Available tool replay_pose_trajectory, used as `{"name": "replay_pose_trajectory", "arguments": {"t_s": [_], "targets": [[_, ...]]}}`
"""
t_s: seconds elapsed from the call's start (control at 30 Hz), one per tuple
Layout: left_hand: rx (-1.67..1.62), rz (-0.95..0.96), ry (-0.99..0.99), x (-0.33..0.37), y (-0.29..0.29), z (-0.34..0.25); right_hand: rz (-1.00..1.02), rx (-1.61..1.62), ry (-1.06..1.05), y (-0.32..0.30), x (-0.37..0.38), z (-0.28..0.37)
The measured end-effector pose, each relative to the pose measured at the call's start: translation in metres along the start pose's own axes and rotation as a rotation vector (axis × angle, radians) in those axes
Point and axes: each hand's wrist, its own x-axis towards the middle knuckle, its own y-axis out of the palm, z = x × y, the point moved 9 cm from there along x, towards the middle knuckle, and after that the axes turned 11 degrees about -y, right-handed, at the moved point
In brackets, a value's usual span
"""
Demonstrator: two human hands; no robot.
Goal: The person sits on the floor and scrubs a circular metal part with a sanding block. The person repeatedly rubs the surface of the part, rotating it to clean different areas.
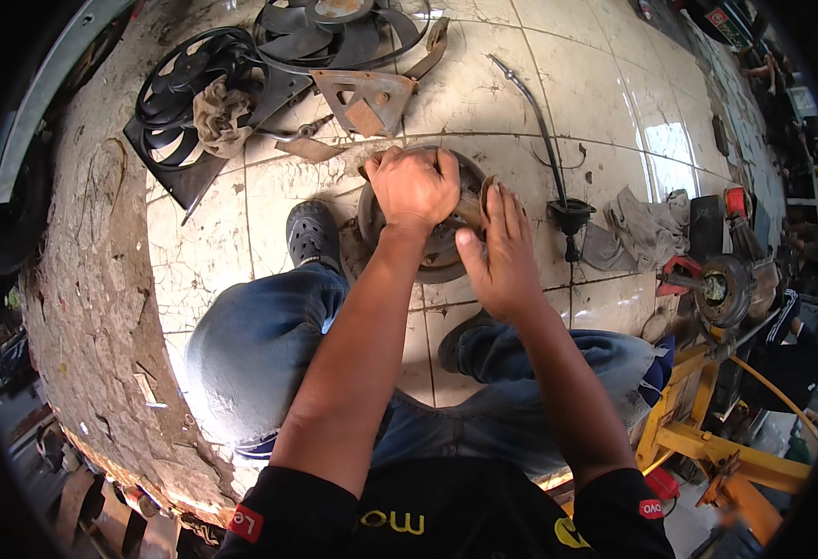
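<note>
A round, rusty metal disc part [441, 250] lies on the tiled floor between my feet. My left hand [415, 186] is closed over its top edge, gripping it. My right hand [500, 250] rests flat against the disc's right side, fingers spread and pointing up, touching a small brown piece at its rim. Much of the disc is hidden under both hands. I am squatting, with my blue-jeaned knees [260, 345] below the part and a dark clog [311, 233] just left of it.
Two black fan assemblies [195, 93] with a rag lie at the back left, a rusty bracket [367, 98] beside them. A bent rod with a black boot [567, 216] and a grey cloth [646, 228] lie to the right. A wheel hub [725, 289] and yellow stand [707, 438] are far right.
</note>
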Motion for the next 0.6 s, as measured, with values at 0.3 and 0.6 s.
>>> {"name": "replay_pose_trajectory", "arguments": {"t_s": [0.3, 0.6], "targets": [[0.004, -0.034, -0.02, -0.001, -0.003, 0.002, 0.003, -0.11, 0.025, 0.004, 0.01, 0.002], [-0.025, -0.018, 0.0, -0.006, -0.007, 0.003, -0.035, -0.101, -0.036, 0.003, -0.002, 0.009]]}}
